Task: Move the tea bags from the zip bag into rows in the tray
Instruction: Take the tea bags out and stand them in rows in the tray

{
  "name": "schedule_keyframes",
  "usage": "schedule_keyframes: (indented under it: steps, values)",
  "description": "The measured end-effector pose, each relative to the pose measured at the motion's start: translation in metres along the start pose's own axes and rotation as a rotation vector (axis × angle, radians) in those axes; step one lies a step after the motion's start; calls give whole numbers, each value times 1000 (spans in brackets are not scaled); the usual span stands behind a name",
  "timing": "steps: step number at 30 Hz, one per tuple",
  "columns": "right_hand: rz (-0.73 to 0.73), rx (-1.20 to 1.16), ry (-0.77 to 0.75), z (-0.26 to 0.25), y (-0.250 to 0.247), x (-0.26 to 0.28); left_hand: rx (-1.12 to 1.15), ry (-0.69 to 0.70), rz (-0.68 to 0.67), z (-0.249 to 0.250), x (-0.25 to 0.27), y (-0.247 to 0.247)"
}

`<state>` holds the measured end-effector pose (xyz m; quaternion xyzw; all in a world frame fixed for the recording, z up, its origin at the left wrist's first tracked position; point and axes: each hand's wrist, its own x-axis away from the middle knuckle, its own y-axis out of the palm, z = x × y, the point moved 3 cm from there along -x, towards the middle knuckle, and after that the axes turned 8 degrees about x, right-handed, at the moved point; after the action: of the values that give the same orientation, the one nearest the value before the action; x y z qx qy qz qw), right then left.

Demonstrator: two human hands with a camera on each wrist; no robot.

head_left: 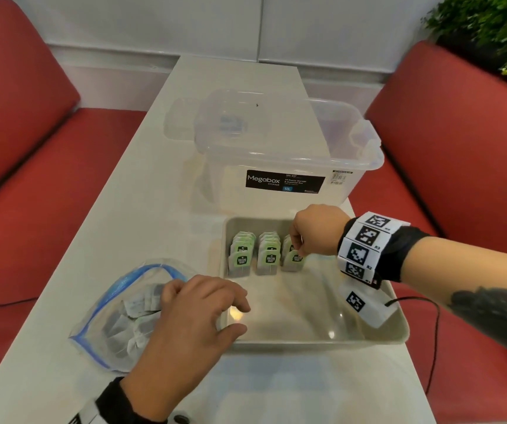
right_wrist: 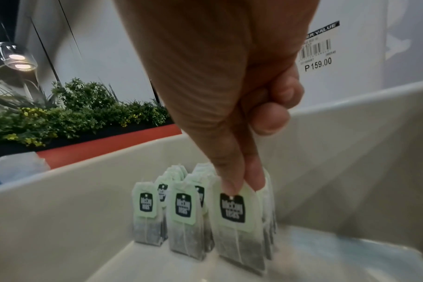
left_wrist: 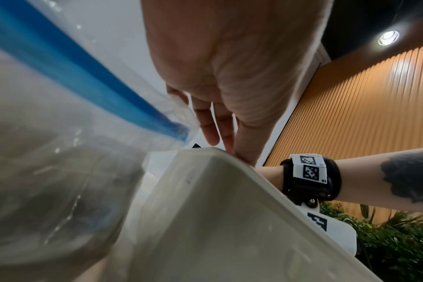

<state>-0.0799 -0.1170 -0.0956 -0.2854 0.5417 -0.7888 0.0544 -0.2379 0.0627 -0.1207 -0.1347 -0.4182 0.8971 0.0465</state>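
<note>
I'm looking down a long white table (head_left: 142,191) between red padded benches, with a clear plastic storage box (head_left: 279,154) at twelve o'clock from the shallow grey plastic tray (head_left: 322,339). At the tray's far end, three short rows of green-tagged paper tea bags (head_left: 253,255) stand upright, side by side. My right hand (head_left: 316,231) is at the rightmost row, thumb and forefinger pinching the top edge of the front tea bag (right_wrist: 237,215), its other fingers curled into the palm. That bag stands on the tray floor, touching the bags behind it.

At about eight o'clock from the tray lies the clear zip bag with a blue seal (head_left: 117,313), open-mouthed, with many tea bags left inside. My left hand (head_left: 197,319) rests with relaxed, spread fingers over the bag's mouth and the tray's near-left corner, grasping nothing that I can see.

I judge the step to be seating this bag. To do it well, I'd press it back against its row, keep the tag facing six o'clock like the others, and let go straight upward so the light paper doesn't topple its neighbours.
</note>
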Motion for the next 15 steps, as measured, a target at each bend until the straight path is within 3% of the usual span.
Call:
schedule_keyframes:
  steps: [15]
  values:
    - [57, 65, 26, -1, 5, -9, 48, -19, -17, -2, -1, 4]
